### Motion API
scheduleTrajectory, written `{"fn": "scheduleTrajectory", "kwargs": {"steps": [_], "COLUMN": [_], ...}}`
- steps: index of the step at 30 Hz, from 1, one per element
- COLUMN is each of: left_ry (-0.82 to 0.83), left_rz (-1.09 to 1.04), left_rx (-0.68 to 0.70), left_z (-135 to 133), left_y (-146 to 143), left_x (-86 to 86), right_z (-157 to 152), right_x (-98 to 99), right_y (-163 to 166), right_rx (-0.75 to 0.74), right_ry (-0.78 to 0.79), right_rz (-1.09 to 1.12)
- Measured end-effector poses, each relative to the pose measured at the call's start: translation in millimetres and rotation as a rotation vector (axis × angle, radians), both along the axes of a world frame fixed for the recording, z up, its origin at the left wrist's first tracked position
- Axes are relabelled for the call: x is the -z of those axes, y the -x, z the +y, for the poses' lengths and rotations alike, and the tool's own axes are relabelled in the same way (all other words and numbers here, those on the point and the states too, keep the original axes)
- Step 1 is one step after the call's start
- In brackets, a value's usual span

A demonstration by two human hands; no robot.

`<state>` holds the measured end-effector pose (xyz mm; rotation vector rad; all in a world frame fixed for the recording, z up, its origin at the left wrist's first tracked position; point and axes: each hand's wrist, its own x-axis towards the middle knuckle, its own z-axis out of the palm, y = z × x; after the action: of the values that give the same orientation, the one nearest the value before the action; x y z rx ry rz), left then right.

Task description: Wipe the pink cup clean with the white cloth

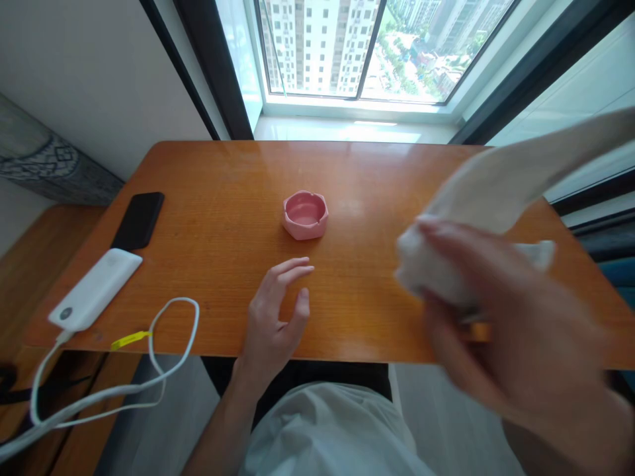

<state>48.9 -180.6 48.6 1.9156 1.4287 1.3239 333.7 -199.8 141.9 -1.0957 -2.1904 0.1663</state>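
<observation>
Right hand [506, 324] grips a white cloth [496, 192] above the table [377, 317] (blurred), left hand [275, 317] rests open near the pink ashtray [305, 215], wiping not visibly begun.

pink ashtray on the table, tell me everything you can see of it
The pink ashtray is a small, glossy, ceramic-looking dish with faceted outer sides and notches cut into its thick rim. Its shallow bowl looks empty. It sits upright near the middle of the wooden table, beyond the left hand; nothing touches it.
</observation>
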Motion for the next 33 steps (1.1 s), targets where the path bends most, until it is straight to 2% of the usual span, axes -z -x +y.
{"fn": "scheduleTrajectory", "kwargs": {"steps": [1, 3, 5, 7, 9, 11, 14, 17, 21, 25, 29, 33], "left_ry": [-0.002, 0.009, 0.041, 0.095, 0.127, 0.088, -0.027, -0.056, -0.009, -0.044, -0.041, -0.009], "left_rz": [-0.014, -0.024, -0.020, 0.004, 0.061, 0.159, 0.308, 0.410, 0.562, 0.634, 0.619, 0.572], "left_rx": [-0.040, -0.118, -0.185, -0.205, -0.163, -0.066, 0.073, 0.183, 0.307, 0.290, 0.289, 0.257], "left_z": [-2, -8, -13, -19, -24, -30, -40, -52, -67, -74, -77, -80], "left_y": [7, 22, 36, 46, 54, 59, 65, 67, 71, 89, 107, 114], "left_x": [-0.3, 2.5, 9.4, 18.6, 26.8, 31.0, 27.4, 17.9, 13.3, 18.0, 22.1, 25.7], "right_z": [15, 21, 4, -18, -29, -22, 4, 24, 19, -7, -32, -45], "right_x": [5.9, 30.8, 60.9, 81.5, 86.7, 81.3, 74.2, 83.3, 103.8, 103.1, 79.8, 57.0], "right_y": [32, 81, 111, 121, 115, 97, 55, 11, -24, -32, -30, -21], "right_rx": [-0.049, -0.217, -0.299, -0.369, -0.446, -0.456, -0.257, -0.038, -0.055, -0.122, -0.120, -0.275], "right_ry": [0.035, 0.055, 0.130, 0.174, 0.209, 0.217, 0.186, 0.180, 0.206, 0.196, 0.240, 0.426], "right_rz": [-0.091, -0.334, -0.448, -0.432, -0.355, -0.243, -0.148, -0.239, -0.257, -0.185, -0.125, -0.085]}}
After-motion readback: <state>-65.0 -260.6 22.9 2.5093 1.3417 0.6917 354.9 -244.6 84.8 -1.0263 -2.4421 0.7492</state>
